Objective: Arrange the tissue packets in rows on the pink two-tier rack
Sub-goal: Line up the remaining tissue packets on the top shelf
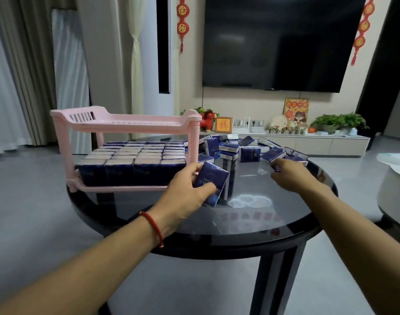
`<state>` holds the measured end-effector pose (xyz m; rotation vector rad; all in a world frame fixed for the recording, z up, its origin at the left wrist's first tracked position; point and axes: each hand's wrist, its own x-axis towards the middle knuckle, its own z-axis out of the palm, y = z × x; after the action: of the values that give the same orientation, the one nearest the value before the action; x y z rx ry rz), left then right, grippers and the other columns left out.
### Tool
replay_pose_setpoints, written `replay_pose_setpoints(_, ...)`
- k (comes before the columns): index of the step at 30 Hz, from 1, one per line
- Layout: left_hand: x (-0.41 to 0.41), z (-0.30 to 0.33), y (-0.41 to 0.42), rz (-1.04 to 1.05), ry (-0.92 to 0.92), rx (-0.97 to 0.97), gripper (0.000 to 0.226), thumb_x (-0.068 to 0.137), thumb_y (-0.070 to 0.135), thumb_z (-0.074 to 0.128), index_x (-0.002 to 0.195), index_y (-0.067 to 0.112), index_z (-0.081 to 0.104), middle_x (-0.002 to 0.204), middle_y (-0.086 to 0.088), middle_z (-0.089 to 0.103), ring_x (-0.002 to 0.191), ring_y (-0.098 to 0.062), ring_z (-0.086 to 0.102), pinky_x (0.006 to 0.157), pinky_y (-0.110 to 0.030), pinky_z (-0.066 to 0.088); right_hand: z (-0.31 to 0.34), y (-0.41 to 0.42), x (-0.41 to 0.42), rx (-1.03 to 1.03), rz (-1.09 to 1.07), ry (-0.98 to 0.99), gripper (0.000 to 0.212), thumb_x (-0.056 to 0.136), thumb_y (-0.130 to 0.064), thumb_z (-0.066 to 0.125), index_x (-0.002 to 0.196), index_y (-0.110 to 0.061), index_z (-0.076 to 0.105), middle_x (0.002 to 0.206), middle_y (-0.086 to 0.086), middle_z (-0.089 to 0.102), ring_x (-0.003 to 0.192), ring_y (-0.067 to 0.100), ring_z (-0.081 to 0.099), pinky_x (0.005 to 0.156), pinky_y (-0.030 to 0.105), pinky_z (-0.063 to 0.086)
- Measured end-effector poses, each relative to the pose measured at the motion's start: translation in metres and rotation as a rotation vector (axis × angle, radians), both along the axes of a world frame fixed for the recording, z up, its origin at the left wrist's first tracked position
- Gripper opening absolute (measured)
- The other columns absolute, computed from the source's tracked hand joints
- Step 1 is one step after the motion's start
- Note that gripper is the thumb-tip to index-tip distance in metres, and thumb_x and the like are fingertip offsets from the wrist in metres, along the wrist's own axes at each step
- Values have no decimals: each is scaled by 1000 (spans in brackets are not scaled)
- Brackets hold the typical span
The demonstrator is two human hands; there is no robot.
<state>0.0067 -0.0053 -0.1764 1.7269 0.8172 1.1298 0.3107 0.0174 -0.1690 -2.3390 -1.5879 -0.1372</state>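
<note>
The pink two-tier rack [126,121] stands on the left of the round black table [251,226]. Its lower tier holds rows of dark blue tissue packets [131,160] standing upright; no packets show on its upper tier. My left hand [185,192] grips a blue tissue packet [211,180] just right of the rack's front corner. My right hand [290,175] reaches to the near edge of a loose heap of packets [237,148] and closes its fingers on one packet [276,165], mostly hidden by the hand.
Behind the table a low white TV cabinet [308,142] carries ornaments and plants under a wall-mounted television [278,42]. A white round seat [394,178] stands at the right. Bare glossy tabletop lies between my hands and the near rim.
</note>
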Motion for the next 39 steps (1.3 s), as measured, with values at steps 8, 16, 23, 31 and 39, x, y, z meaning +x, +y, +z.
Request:
replay_pose_setpoints(8, -5, -2, 0, -58, 60, 29, 81, 89, 4, 75, 147, 50, 43, 126, -9, 67, 83, -16, 76, 62, -32, 62, 4, -91, -80, 323, 346, 212, 21, 96, -33, 69, 115, -29, 77, 98, -13, 75, 84, -2, 64, 74, 18, 49)
replay_pose_setpoints(16, -6, -1, -2, -90, -33, 27, 49, 83, 16, 74, 126, 35, 62, 120, -10, 68, 99, -26, 74, 75, -44, 66, 5, -104, -159, 620, 406, 541, 23, 97, -41, 65, 112, -29, 77, 80, -7, 77, 65, 7, 71, 66, 37, 61)
replay_pose_setpoints(23, -19, 3, -17, -55, -94, 159, 58, 79, 54, 73, 133, 38, 57, 124, 0, 69, 115, -22, 68, 92, -35, 61, 14, -109, -173, 651, 487, 465, 33, 99, -15, 65, 130, -24, 70, 117, -2, 67, 85, 11, 71, 67, 24, 62)
replay_pose_setpoints(31, -54, 33, -37, -16, -120, 214, 30, 97, 21, 68, 125, 30, 62, 112, -1, 74, 99, -19, 75, 85, -42, 64, 35, -111, -184, 645, 654, 661, 17, 91, -27, 73, 106, -33, 68, 96, -15, 71, 76, 12, 67, 73, 35, 61)
replay_pose_setpoints(39, -88, 135, 11, 273, -155, 377, 28, 96, 9, 69, 119, 22, 62, 112, -7, 66, 98, -21, 72, 70, -37, 64, 63, -27, -184, 458, 590, 631, 51, 96, -44, 64, 142, -25, 49, 123, -8, 60, 100, 4, 61, 86, 30, 53)
